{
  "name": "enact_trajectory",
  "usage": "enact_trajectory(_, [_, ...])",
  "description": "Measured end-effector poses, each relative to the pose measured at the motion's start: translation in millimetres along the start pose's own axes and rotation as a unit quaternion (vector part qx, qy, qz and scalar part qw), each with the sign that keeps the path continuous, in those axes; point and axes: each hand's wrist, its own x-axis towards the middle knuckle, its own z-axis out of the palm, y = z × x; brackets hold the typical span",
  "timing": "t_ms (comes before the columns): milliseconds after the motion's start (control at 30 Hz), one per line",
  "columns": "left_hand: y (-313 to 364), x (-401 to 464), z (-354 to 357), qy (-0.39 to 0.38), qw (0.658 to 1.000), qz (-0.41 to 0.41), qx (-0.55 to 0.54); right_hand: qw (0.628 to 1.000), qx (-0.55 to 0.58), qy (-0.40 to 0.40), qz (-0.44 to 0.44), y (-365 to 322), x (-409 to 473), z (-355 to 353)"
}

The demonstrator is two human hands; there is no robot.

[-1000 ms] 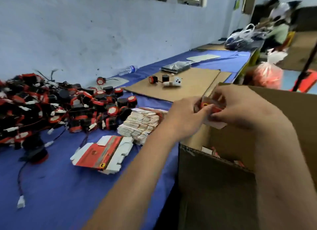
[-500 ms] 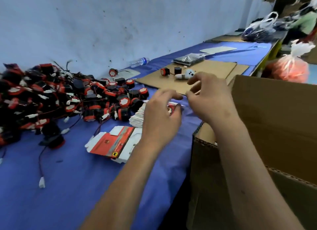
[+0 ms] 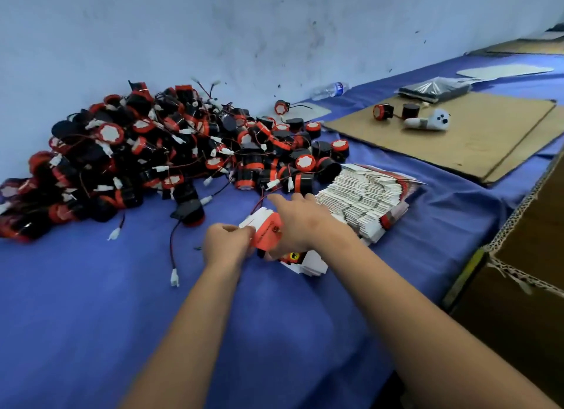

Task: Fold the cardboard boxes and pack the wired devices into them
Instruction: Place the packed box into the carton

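Observation:
A flat red-and-white box blank is lifted off a small pile of blanks on the blue cloth. My left hand pinches its left edge. My right hand grips its right side from above, fingers curled over it. Behind them lies a thick fanned stack of flat blanks. A big heap of black-and-red wired devices with white plugs fills the left and middle of the table. One device lies apart near my hands, its wire trailing to a plug.
A large brown carton stands at the right edge of the table. Flat cardboard sheets lie at the back right with two loose devices and a white object. A plastic bottle lies by the wall.
Both hands left the brown carton, moved left and down to the small pile of blanks, and took hold of a flat blank. The view swung left and down.

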Motion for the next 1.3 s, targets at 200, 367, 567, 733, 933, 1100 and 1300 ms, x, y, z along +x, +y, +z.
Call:
enact_trajectory(200, [-11, -5, 9, 0.036, 0.996, -0.019, -0.079, 0.999, -0.016, -0.043, 0.017, 17, -3, -1])
enact_trajectory(367, [2, -15, 0, 0.031, 0.994, 0.032, -0.099, 0.997, 0.014, 0.063, -0.044, 7, -7, -14])
enact_trajectory(567, [-4, -3, -89, -0.236, 0.886, -0.099, -0.386, 0.946, 0.110, 0.090, -0.291, -49, -17, -25])
enact_trajectory(733, [-64, 8, -168, -0.183, 0.921, -0.031, -0.342, 0.911, 0.026, 0.068, -0.407, -130, -12, 17])
enact_trajectory(933, [-103, 26, -248, -0.159, 0.942, 0.005, -0.296, 0.904, 0.012, 0.034, -0.426, -193, 6, 70])
enact_trajectory(1100, [-108, 33, -268, -0.143, 0.955, 0.011, -0.261, 0.897, 0.090, 0.041, -0.431, -208, 9, 87])
enact_trajectory(1300, [-106, 36, -273, -0.175, 0.961, -0.022, -0.213, 0.862, 0.195, 0.038, -0.466, -207, -1, 94])
